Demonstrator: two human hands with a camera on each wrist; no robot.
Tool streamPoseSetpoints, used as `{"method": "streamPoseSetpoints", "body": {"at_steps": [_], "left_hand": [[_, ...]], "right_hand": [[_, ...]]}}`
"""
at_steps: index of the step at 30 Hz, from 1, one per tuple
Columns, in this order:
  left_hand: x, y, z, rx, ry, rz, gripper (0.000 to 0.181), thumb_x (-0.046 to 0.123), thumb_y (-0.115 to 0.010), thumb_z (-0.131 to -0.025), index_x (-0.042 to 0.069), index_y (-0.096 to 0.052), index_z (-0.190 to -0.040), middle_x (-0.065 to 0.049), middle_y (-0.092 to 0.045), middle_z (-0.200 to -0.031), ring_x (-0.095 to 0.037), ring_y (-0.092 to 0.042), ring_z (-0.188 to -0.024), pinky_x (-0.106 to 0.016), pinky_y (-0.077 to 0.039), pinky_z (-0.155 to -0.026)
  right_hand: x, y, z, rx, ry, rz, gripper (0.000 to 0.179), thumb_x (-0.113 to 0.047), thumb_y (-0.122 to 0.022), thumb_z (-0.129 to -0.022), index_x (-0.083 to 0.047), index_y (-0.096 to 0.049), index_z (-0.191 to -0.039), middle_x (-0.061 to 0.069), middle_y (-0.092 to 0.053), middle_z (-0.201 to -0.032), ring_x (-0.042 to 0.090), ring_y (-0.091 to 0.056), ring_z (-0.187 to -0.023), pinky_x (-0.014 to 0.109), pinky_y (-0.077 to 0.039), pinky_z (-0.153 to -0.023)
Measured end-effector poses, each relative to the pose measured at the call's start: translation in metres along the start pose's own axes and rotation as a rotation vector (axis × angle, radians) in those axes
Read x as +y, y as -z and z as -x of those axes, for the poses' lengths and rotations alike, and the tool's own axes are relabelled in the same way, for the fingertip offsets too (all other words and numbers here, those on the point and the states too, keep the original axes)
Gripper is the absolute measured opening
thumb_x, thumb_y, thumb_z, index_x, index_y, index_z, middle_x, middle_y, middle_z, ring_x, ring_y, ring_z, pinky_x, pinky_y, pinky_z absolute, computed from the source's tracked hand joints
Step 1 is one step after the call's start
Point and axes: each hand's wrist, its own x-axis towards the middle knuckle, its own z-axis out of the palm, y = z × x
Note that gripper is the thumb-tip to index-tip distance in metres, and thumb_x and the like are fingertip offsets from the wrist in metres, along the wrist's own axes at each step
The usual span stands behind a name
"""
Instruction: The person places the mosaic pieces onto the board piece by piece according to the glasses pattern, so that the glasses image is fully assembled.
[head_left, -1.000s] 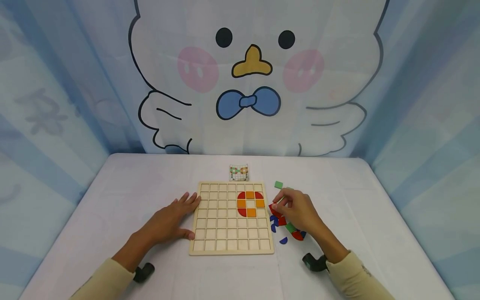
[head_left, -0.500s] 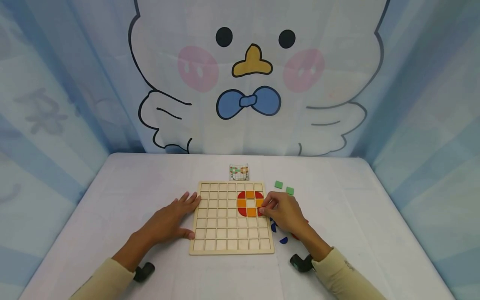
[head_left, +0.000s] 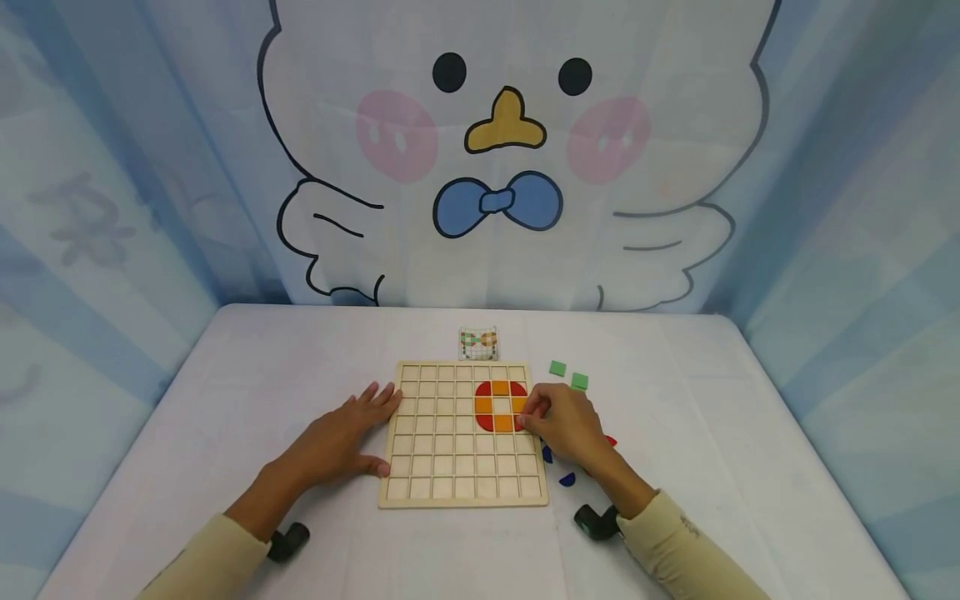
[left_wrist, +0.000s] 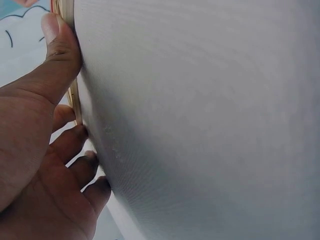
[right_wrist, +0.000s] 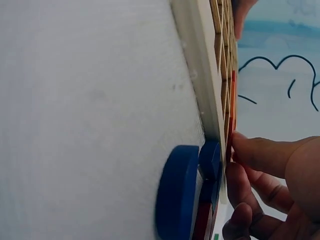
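Note:
A wooden grid board (head_left: 450,471) lies on the white table. My left hand (head_left: 347,442) rests along its left edge, fingers spread and thumb (left_wrist: 60,55) against the side. At the board's right edge my right hand (head_left: 564,421) pinches a red quarter-circle tile (head_left: 517,423) between thumb and fingers, in the lower right cell of a ring. The ring has red corner tiles and orange square tiles (head_left: 483,405) round a bare middle cell. My fingers partly cover its right side. In the right wrist view the thumb (right_wrist: 265,155) touches the red tile from above the board's rim.
A small pattern card (head_left: 478,343) lies behind the board. Two green square tiles (head_left: 558,367) sit at the back right. Blue half-round pieces (head_left: 567,480) and a red piece (head_left: 611,440) lie right of the board, partly under my right hand. A patterned curtain (head_left: 495,267) hangs behind the table.
My right hand has moved left from the loose pile onto the board, bringing a red tile to the ring's lower right cell. Over the last half second it barely moves. My left hand stays put.

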Motion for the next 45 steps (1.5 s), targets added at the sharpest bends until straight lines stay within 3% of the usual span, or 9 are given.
{"method": "streamPoseSetpoints", "body": {"at_steps": [9,22,32,39,45], "left_hand": [[-0.001,-0.001,-0.002,0.0,0.005,0.013,0.111,0.047,-0.09,-0.078,0.014,-0.033,-0.168,-0.012,-0.028,-0.176,-0.04,-0.024,-0.164,-0.062,-0.03,-0.129],[0.002,0.001,0.0,0.004,-0.006,0.004,0.111,0.048,-0.089,-0.078,0.013,-0.033,-0.167,-0.012,-0.029,-0.175,-0.04,-0.025,-0.163,-0.061,-0.031,-0.129],[0.003,0.003,0.001,0.0,-0.001,0.014,0.11,0.048,-0.089,-0.079,0.013,-0.034,-0.167,-0.013,-0.03,-0.175,-0.041,-0.026,-0.163,-0.063,-0.032,-0.128],[0.003,0.003,0.0,-0.003,0.002,0.024,0.111,0.048,-0.089,-0.078,0.013,-0.033,-0.167,-0.013,-0.029,-0.175,-0.041,-0.026,-0.163,-0.064,-0.032,-0.127],[0.002,0.003,0.0,-0.009,0.0,0.03,0.112,0.048,-0.089,-0.078,0.013,-0.032,-0.168,-0.013,-0.03,-0.175,-0.041,-0.025,-0.163,-0.06,-0.028,-0.13]], "right_hand": [[0.003,0.005,0.0,-0.01,0.005,0.001,0.015,-0.026,-0.087,-0.091,-0.022,-0.073,-0.088,-0.003,-0.064,-0.075,0.015,-0.056,-0.07,0.027,-0.042,-0.06],[0.018,0.028,0.009,0.025,-0.045,0.004,0.009,-0.021,-0.082,-0.094,-0.016,-0.075,-0.097,0.001,-0.066,-0.083,0.017,-0.061,-0.078,0.027,-0.054,-0.064],[0.028,0.029,0.017,-0.018,-0.029,0.024,0.015,-0.017,-0.086,-0.091,-0.02,-0.079,-0.104,-0.004,-0.067,-0.081,0.017,-0.059,-0.084,0.03,-0.048,-0.071],[0.027,0.026,0.02,-0.063,0.024,0.028,0.014,-0.013,-0.087,-0.089,-0.022,-0.082,-0.098,-0.007,-0.066,-0.076,0.012,-0.057,-0.078,0.028,-0.044,-0.071],[0.024,0.026,0.022,-0.082,0.021,0.05,0.013,-0.012,-0.085,-0.09,-0.023,-0.083,-0.096,-0.006,-0.063,-0.078,0.012,-0.056,-0.079,0.027,-0.046,-0.07]]}}
